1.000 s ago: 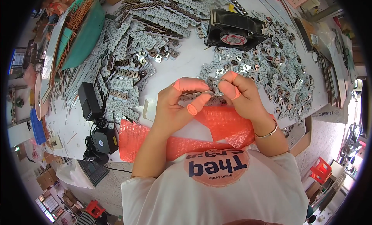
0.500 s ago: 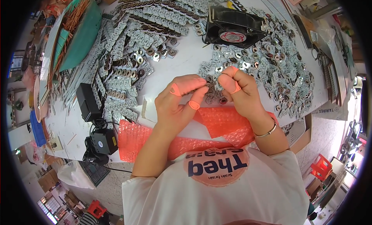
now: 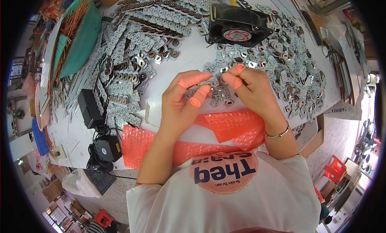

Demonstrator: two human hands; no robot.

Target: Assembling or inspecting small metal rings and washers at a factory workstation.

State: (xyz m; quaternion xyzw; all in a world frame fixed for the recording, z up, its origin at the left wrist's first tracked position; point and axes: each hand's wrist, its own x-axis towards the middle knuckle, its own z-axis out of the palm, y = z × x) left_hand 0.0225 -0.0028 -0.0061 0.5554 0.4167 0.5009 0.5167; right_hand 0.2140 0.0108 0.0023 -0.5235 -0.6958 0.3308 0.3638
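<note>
My left hand [image 3: 175, 104] is closed in a pinch on a strip of small patterned grey-white plates [image 3: 195, 88], partly hidden by the fingers. Thumb and forefinger of my right hand [image 3: 257, 90] press together on a small dark shiny piece [image 3: 224, 70], close to the strip's right end; its exact kind is too small to make out. Orange finger cots cover the thumb and forefinger of both hands. Just under and between the hands lies a little group of loose grey-white plates [image 3: 219, 97] with dark round centres.
A black fan [image 3: 241, 26] stands beyond my right hand, beside a wide heap of loose plates [image 3: 295, 66]. Rows of plate strips [image 3: 124, 76] cover the left. Red bubble wrap [image 3: 229, 126] lies nearest me. Black adapters [image 3: 106, 146] and a green basin [image 3: 82, 40] sit left.
My right hand has shifted slightly left and turned, now showing a small dark piece at its fingertips. My left fingers have parted a little, so the strip between them shows more.
</note>
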